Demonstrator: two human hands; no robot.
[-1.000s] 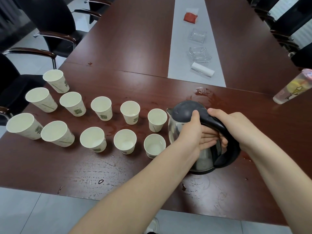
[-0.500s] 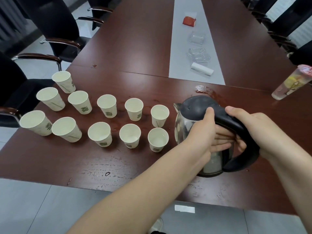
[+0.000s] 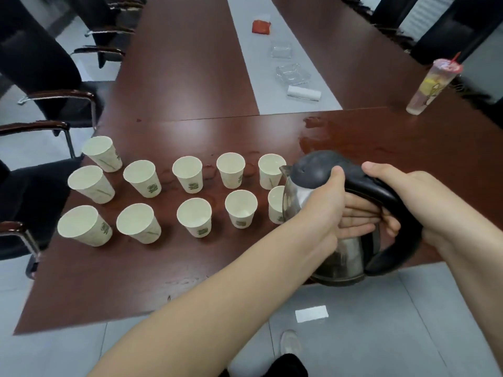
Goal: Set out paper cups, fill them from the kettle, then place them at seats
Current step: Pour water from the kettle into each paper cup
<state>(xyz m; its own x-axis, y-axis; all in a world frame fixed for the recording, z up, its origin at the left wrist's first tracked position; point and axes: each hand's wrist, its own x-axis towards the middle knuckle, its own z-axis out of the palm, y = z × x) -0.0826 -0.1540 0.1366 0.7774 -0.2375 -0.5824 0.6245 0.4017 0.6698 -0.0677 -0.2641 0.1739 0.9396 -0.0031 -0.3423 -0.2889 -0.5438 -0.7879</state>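
We are curling our right hand (image 3: 408, 197) around the black handle of the kettle (image 3: 334, 219) while our left hand (image 3: 324, 205) is pressing flat against its steel side with the thumb on the lid, probably steadying its weight for pouring. It is hanging at the near right table (image 3: 190, 137) edge, spout towards eleven paper cups (image 3: 187, 175) standing in two rows to the left, and we cannot tell whether any holds water.
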